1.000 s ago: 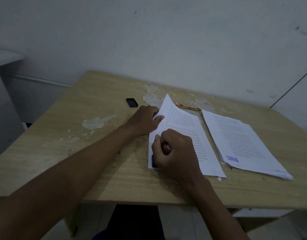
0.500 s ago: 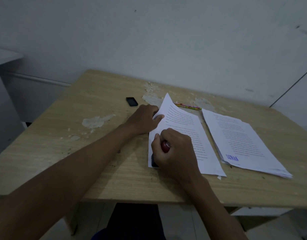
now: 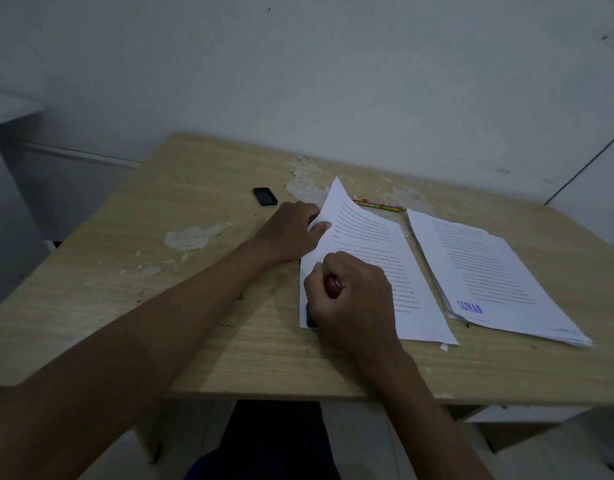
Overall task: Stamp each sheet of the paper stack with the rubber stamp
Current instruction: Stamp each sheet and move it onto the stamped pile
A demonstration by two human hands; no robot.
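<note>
Little has moved over the last second: the right hand (image 3: 354, 299) stays clamped on the rubber stamp (image 3: 333, 287) at the sheet (image 3: 378, 244)'s lower-left corner, the left hand (image 3: 291, 230) pinching its curled edge, so this imprint is probably unfinished.

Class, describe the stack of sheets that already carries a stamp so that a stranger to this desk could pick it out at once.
Start at the wooden desk and look to its right side, past the right hand gripping the stamp. There lies the stamped stack, flat and untouched. Unlike the sheet beside it, which the left hand lifts at a corner, it bears a blue mark reading LUNAS near its bottom left.
</note>
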